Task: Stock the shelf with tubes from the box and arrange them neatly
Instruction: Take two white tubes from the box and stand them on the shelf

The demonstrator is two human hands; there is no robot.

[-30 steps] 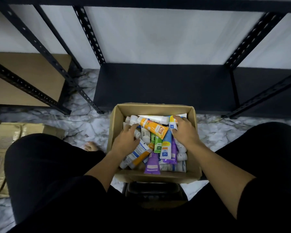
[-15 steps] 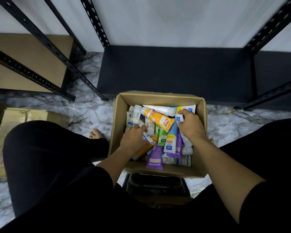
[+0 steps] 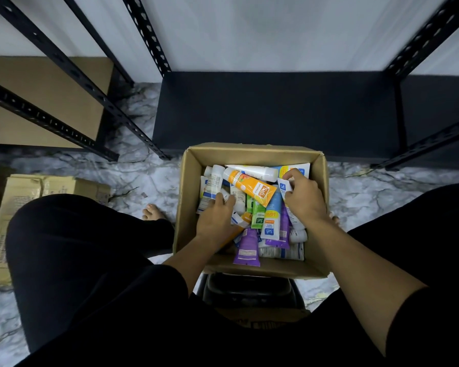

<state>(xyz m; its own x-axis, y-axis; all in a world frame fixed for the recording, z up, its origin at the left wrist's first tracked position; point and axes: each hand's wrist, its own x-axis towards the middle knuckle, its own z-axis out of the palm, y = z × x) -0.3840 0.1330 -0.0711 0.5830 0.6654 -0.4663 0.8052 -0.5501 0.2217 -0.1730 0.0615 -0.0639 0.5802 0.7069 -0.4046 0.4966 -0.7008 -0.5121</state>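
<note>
Since the earlier frame the left hand [image 3: 217, 218] has slid further up the heap; the right hand [image 3: 304, 197] stays at the box's upper right corner. Cardboard box [image 3: 252, 152] sits at frame centre on the marble floor [image 3: 143, 181], just below the dark shelf [image 3: 276, 112]. Inside lie mixed tubes, an orange tube [image 3: 249, 185] on top. Right fingers [image 3: 289, 176] are curled, pinching a white tube [image 3: 285, 186]. Left fingers [image 3: 229, 201] press among white tubes; whether they clamp one cannot be told. A flattened carton [image 3: 19, 197] lies at left.

head-worn view, looking steeply down, close
</note>
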